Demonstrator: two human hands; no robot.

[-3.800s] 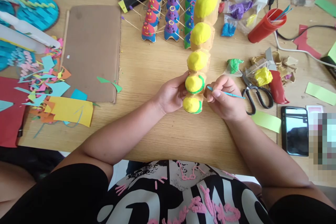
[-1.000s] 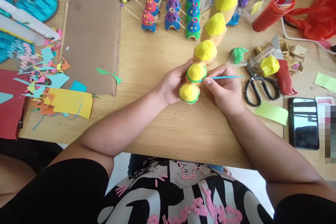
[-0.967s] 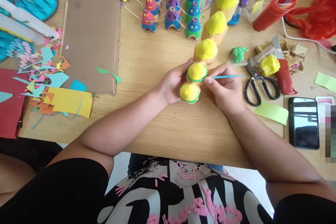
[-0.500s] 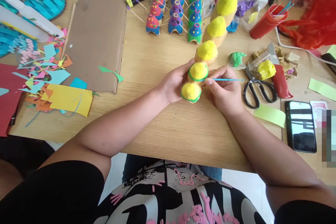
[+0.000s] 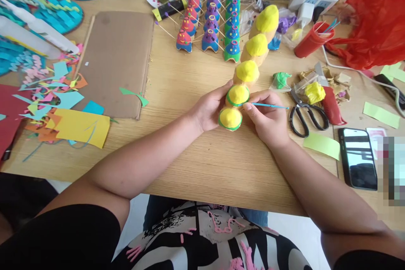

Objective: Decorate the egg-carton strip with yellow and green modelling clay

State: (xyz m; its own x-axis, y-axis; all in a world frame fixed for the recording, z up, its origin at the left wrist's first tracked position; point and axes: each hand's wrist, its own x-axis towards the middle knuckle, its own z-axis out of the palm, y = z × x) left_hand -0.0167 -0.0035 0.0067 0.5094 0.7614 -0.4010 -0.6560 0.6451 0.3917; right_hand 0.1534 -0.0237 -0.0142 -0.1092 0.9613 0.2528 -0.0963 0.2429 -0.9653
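A strip of egg-carton cups (image 5: 247, 71), each topped with yellow clay, runs away from me above the desk. Green clay rims the two nearest cups. My left hand (image 5: 212, 107) is closed round the strip's near end from the left. Between the thumb and fingers of my right hand (image 5: 268, 116) is a thin blue stick (image 5: 270, 105), its tip at the green rim of the second cup. Green clay in a wrapper (image 5: 281, 80) lies right of the strip. Three painted carton strips with faces stand beyond: red (image 5: 184, 40), purple (image 5: 210, 40) and green-blue (image 5: 232, 48).
Black-handled scissors (image 5: 305, 116), yellow clay (image 5: 315, 93) and a phone (image 5: 358, 158) lie to the right. A red cup (image 5: 311, 42) stands behind them, near a red plastic bag (image 5: 370, 21). Cardboard (image 5: 117, 63) and paper scraps (image 5: 82, 126) cover the left side.
The whole view has shifted, so the desk items sit lower in the picture. Both hands keep their hold, and the stick stays at the second cup's rim.
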